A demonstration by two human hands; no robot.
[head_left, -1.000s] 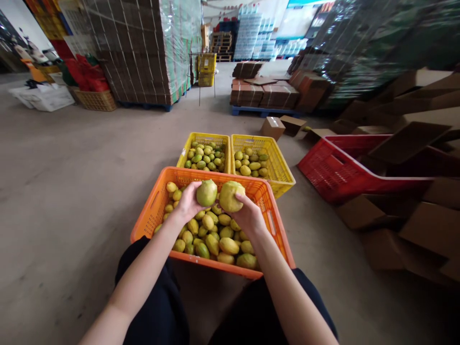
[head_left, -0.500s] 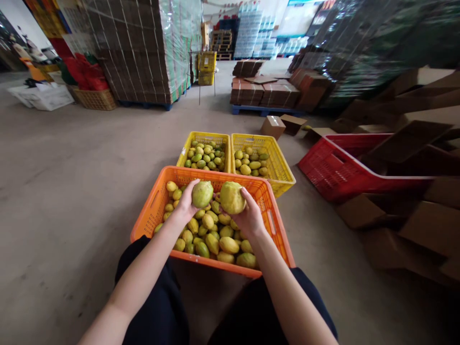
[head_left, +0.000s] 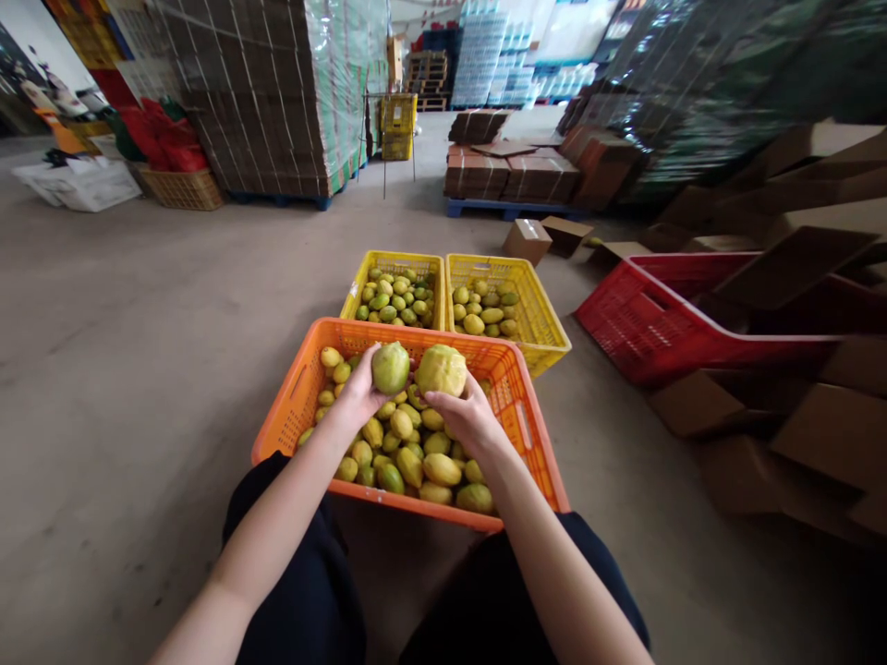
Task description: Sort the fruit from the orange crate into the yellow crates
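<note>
Holding the green fruit (head_left: pixel 390 368) over the orange crate (head_left: pixel 277 429), the left hand (head_left: pixel 361 388) stays curled; the right hand (head_left: pixel 475 414) clasps the yellow fruit (head_left: pixel 442 369), thumb shifted from right side to near edge

Bare arms and dark legwear mark the person at the near edge of an orange crate (head_left: pixel 408 505). The left hand (head_left: pixel 360 392) and right hand (head_left: pixel 474 414) are bare and slender, with narrow wrists and slim fingers (head_left: pixel 443 401); the nails are too small to make out. The left forearm (head_left: pixel 273 513) and right forearm (head_left: pixel 544 526), smooth and tapering toward the wrist, are uncovered down to the bottom of the view. Navy cloth, close to black, covers the left thigh (head_left: pixel 315 582), by the crate's near left corner, and the right thigh (head_left: pixel 478 600), by its near right corner. The fabric looks plain and matte, its folds and seams lost in shadow.
</note>
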